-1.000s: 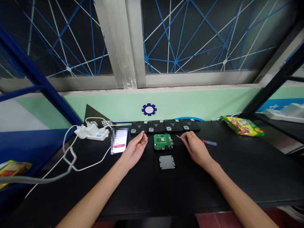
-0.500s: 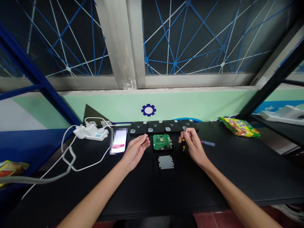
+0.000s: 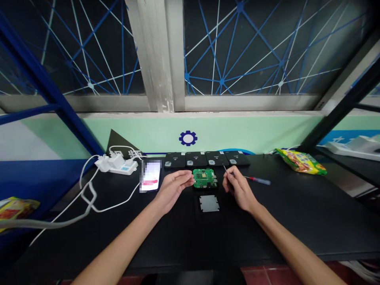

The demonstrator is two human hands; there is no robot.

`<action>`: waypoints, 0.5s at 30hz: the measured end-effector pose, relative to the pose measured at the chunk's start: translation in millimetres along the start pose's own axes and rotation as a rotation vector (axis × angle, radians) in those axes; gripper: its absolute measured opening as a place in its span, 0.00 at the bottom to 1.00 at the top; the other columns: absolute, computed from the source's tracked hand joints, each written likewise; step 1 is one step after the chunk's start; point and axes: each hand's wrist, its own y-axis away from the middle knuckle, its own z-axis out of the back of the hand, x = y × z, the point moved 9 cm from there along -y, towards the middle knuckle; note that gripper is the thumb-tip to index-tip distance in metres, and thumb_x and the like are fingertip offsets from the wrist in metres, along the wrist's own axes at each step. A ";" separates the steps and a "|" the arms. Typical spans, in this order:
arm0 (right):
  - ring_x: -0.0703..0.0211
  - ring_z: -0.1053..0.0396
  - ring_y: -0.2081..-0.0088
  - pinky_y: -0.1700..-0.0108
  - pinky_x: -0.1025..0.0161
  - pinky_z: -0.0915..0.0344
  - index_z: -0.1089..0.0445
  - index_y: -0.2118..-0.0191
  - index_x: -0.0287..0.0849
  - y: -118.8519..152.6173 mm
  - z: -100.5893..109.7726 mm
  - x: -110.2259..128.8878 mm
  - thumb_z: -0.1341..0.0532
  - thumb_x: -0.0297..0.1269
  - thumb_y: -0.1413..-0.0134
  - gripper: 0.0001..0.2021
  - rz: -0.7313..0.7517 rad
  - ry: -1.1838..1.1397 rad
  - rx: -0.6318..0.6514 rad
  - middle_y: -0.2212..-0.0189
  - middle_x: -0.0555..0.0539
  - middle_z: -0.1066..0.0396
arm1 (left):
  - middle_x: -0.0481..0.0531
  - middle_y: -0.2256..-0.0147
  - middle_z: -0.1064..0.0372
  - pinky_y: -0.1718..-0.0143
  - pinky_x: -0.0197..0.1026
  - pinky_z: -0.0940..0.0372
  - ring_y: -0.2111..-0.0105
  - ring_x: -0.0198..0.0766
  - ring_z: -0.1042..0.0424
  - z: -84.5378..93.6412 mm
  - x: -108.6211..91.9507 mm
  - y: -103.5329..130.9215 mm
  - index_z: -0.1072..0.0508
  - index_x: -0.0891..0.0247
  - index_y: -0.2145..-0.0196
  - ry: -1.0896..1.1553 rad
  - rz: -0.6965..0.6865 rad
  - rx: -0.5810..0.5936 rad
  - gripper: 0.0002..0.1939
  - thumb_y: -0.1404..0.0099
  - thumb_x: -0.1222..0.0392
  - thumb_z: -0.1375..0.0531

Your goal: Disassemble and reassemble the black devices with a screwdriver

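Note:
In the middle of the black table lies a green circuit board (image 3: 204, 178) in an open black case. My left hand (image 3: 175, 188) is at the board's left edge, thumb and fingertips pinched together; what they hold, if anything, is too small to make out. Just right of the board, my right hand (image 3: 239, 188) grips a screwdriver (image 3: 225, 169), its thin metal shaft pointing up and to the left, its handle mostly hidden by the fingers. Nearer to me lies a cover with a grey metal plate (image 3: 209, 203).
Several black boxes (image 3: 196, 159) stand in a row behind the board. Another screwdriver (image 3: 259, 180) with a clear handle lies right of my right hand. To the left are a lit phone (image 3: 151, 176) and a power strip (image 3: 124, 168) with cables. A snack bag (image 3: 301, 161) lies at right.
My left hand has moved right to the board's edge. In my right hand the screwdriver has turned, its shaft now showing toward the upper left. The view has shifted slightly.

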 end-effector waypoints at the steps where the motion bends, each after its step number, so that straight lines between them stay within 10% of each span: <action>1: 0.59 0.43 0.76 0.72 0.62 0.45 0.38 0.58 0.47 0.7 -1.4 2.2 0.52 0.49 0.21 0.15 0.004 0.015 0.021 0.76 0.53 0.32 | 0.59 0.59 0.19 0.49 0.42 0.27 0.57 0.42 0.20 -1.9 1.2 1.2 0.16 0.68 0.54 -0.052 0.011 0.019 0.17 0.38 0.58 0.23; 9: 0.58 0.36 0.76 0.68 0.61 0.39 0.31 0.45 0.47 3.4 -20.4 17.4 0.50 0.47 0.21 0.15 0.055 0.214 0.203 0.74 0.52 0.31 | 0.59 0.61 0.21 0.54 0.43 0.28 0.60 0.42 0.22 -23.4 7.0 8.3 0.16 0.68 0.57 -0.143 0.035 0.170 0.15 0.32 0.52 0.28; 15: 0.58 0.38 0.73 0.67 0.62 0.41 0.37 0.55 0.48 7.6 -20.8 22.5 0.47 0.41 0.23 0.06 0.108 0.272 0.206 0.74 0.54 0.34 | 0.60 0.60 0.20 0.52 0.46 0.29 0.59 0.43 0.21 -22.0 4.0 8.3 0.16 0.68 0.55 -0.168 0.018 0.143 0.15 0.32 0.54 0.27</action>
